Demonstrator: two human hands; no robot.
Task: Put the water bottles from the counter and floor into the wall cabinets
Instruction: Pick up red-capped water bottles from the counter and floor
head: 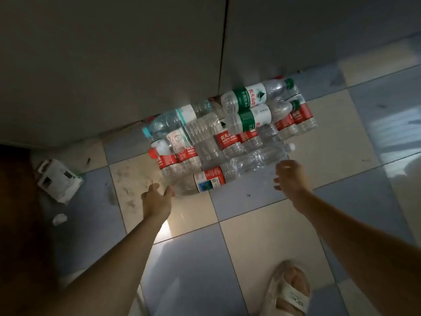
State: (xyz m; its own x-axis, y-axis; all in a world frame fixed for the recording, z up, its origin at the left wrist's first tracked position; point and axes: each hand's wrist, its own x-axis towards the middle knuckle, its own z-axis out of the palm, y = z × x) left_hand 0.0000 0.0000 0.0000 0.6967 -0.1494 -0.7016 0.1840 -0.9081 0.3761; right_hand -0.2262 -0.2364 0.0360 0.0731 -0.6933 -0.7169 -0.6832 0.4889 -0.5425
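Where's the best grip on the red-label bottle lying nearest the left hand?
Probably the clear body of the red-label bottle, at its near-left end. It lies on its side at the pile's front edge, so the left hand can wrap fingers over it from the open floor side.

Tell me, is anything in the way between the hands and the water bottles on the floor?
No. The left hand already touches the end of the lying red-label bottle, and only bare floor tile lies between the right hand and the clear bottle. The wall cabinets are out of view, so that path cannot be judged.
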